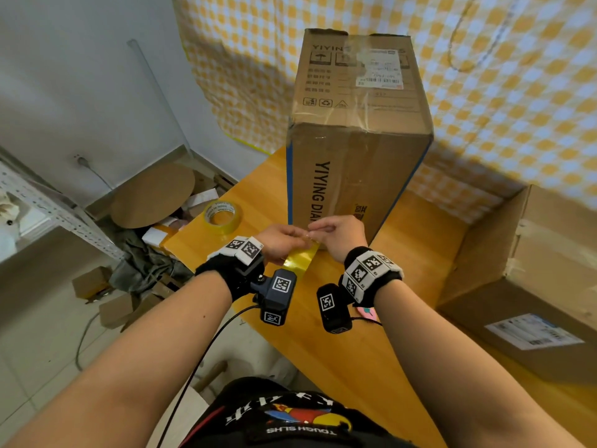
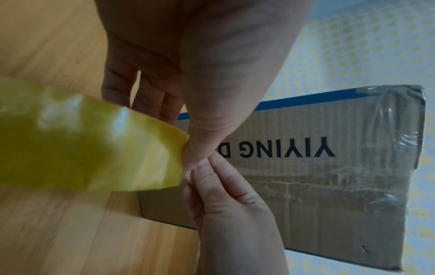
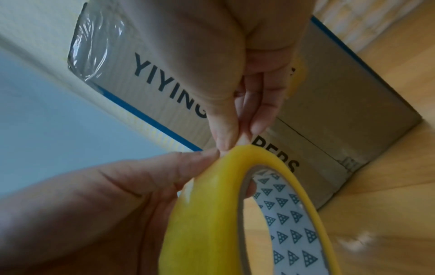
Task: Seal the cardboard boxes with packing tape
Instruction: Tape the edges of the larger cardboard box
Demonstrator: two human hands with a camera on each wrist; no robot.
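A tall box (image 1: 355, 130) stood on the table (image 1: 403, 286). A tape roll (image 1: 222, 215) lay to its left. Another box (image 1: 529, 286) sat at the right.

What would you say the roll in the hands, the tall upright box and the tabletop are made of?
Tape roll: glossy, translucent yellow plastic film, judging by its sheen, wound on a white core printed with triangles, probably card. Tall box: matte brown corrugated cardboard, ribbed in the wrist views, with crinkled clear tape over its top. Tabletop: smooth honey-coloured wood or wood-look laminate, showing plank grain.

Left grip (image 1: 281, 242) curled; right grip (image 1: 336, 232) pinching, fingertips meeting.
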